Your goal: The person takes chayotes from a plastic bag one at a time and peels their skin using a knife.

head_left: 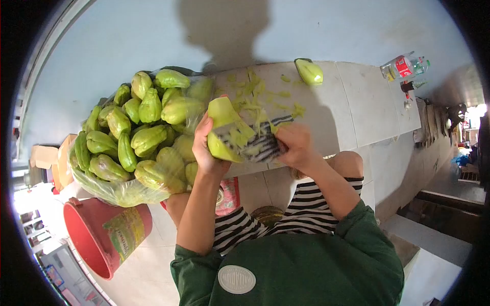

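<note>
My left hand [205,145] is wrapped around a pale green chayote [221,112], much of whose surface looks peeled and smooth. In my right hand [296,145] is a knife [260,143] with a broad, shiny blade that mirrors my striped trousers. The blade lies across the chayote's side, with bits of green peel on and around it. My right fingers hide the handle. Loose peelings [252,92] are scattered on the tiled ledge [321,112] behind my hands.
A large clear bag [122,191] full of chayotes [150,104] stands at the left. A single chayote [309,71] lies at the ledge's back. Plastic bottles [403,66] are at the far right. A red bucket [87,234] tilts at lower left, near a cardboard box [64,158].
</note>
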Available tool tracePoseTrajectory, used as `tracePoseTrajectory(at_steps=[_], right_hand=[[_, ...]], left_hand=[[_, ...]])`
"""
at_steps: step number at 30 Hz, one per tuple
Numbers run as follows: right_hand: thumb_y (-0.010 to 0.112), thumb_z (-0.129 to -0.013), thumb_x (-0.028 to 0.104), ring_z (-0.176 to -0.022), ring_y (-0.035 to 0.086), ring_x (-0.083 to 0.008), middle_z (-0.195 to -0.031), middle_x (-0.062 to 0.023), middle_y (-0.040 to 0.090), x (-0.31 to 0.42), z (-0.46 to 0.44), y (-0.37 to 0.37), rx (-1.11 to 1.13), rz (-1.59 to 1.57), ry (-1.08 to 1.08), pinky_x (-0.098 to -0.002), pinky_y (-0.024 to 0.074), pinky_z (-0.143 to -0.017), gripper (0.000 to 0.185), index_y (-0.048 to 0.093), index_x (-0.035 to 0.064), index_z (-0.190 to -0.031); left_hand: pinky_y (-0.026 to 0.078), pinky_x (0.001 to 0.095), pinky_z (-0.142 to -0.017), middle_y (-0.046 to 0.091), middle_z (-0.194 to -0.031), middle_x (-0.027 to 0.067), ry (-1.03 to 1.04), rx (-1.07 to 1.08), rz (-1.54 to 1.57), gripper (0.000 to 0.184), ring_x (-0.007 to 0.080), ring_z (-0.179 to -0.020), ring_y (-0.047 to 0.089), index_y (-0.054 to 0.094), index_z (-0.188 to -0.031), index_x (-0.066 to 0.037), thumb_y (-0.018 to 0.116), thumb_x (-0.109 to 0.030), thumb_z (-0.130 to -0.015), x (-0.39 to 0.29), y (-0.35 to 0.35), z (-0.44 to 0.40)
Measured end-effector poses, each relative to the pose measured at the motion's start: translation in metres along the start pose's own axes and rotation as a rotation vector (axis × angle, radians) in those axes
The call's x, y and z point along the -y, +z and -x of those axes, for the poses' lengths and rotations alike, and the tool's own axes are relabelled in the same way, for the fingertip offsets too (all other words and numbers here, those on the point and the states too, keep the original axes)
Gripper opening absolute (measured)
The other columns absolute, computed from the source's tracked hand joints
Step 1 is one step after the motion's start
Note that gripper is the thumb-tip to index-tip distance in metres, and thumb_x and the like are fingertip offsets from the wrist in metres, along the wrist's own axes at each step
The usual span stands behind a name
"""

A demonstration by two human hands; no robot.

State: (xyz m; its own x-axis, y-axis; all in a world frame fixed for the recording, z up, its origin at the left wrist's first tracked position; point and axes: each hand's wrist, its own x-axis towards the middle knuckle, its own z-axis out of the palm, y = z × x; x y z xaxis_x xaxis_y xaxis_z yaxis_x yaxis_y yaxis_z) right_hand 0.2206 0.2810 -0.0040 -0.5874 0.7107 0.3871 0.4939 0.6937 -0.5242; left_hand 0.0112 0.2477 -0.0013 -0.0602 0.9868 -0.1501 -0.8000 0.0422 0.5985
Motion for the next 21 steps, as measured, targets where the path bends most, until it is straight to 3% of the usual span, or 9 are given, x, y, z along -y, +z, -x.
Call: tracePoseTrajectory(at_steps=[4,6,10,14,16,19,21], right_hand=[[0.07,-0.058,0.016,-0.058,0.056,-0.0285,-0.061,-0.0066,0.052,-0.004,-0.007,-0.003,0.003,0.067,0.083,-0.0393,0.0429,-0.054,0.025,0.05,0.0081,-0.072],[0.072,-0.054,0.014,-0.053,0.048,-0.03,-0.059,-0.0073,0.046,0.009,-0.006,-0.009,-0.022,-0.039,-0.086,-0.0385,0.0376,-0.051,0.028,0.05,0.0056,-0.069],[0.072,-0.054,0.013,-0.053,0.049,-0.0307,-0.058,-0.0082,0.046,0.013,-0.004,-0.005,-0.045,-0.041,-0.113,-0.0386,0.0377,-0.051,0.028,0.048,0.006,-0.067],[0.07,-0.052,0.012,-0.053,0.049,-0.0306,-0.058,-0.0089,0.045,-0.01,-0.006,0.002,-0.043,-0.001,0.061,-0.0385,0.0372,-0.051,0.028,0.046,0.0059,-0.065],[0.069,-0.053,0.011,-0.054,0.049,-0.0309,-0.059,-0.009,0.045,-0.008,-0.008,-0.003,-0.036,0.031,0.089,-0.0389,0.0371,-0.051,0.027,0.046,0.0059,-0.066],[0.068,-0.055,0.009,-0.056,0.051,-0.0331,-0.061,-0.0101,0.048,0.01,-0.003,-0.01,0.048,-0.055,-0.04,-0.0393,0.0391,-0.052,0.024,0.049,0.0057,-0.068],[0.07,-0.055,0.01,-0.056,0.051,-0.0331,-0.06,-0.0103,0.048,0.007,0.0,-0.003,-0.033,-0.027,-0.061,-0.0394,0.0393,-0.052,0.024,0.05,0.0058,-0.067]], left_hand=[[0.049,0.0389,-0.088,0.06,-0.11,0.0138,0.021,-0.022,0.016,0.066,0.0264,-0.098,0.06,0.045,-0.137,0.001,0.055,-0.038,-0.085,0.004,0.002,-0.004],[0.048,0.0391,-0.088,0.06,-0.11,0.0145,-0.012,0.018,0.044,0.068,0.0274,-0.099,0.059,0.043,-0.139,0.001,0.056,-0.037,-0.084,0.002,-0.005,-0.007],[0.047,0.0394,-0.088,0.06,-0.109,0.0147,-0.035,0.041,0.0,0.07,0.028,-0.1,0.058,0.042,-0.14,0.0,0.056,-0.038,-0.083,-0.001,-0.006,-0.004],[0.049,0.0372,-0.087,0.061,-0.107,0.0149,0.0,-0.104,-0.012,0.07,0.0261,-0.096,0.06,0.044,-0.137,0.004,0.057,-0.04,-0.083,0.002,0.02,0.001],[0.048,0.0382,-0.089,0.06,-0.11,0.014,-0.022,-0.025,-0.013,0.07,0.027,-0.1,0.059,0.043,-0.138,0.002,0.056,-0.039,-0.084,0.003,0.0,-0.004],[0.047,0.0393,-0.092,0.059,-0.115,0.0133,-0.032,0.061,-0.021,0.069,0.0278,-0.104,0.058,0.042,-0.14,0.0,0.055,-0.038,-0.085,0.0,-0.016,-0.007],[0.046,0.0394,-0.093,0.059,-0.117,0.0134,-0.038,0.092,-0.036,0.068,0.0278,-0.105,0.058,0.041,-0.14,0.0,0.055,-0.038,-0.085,-0.002,-0.013,-0.003]])
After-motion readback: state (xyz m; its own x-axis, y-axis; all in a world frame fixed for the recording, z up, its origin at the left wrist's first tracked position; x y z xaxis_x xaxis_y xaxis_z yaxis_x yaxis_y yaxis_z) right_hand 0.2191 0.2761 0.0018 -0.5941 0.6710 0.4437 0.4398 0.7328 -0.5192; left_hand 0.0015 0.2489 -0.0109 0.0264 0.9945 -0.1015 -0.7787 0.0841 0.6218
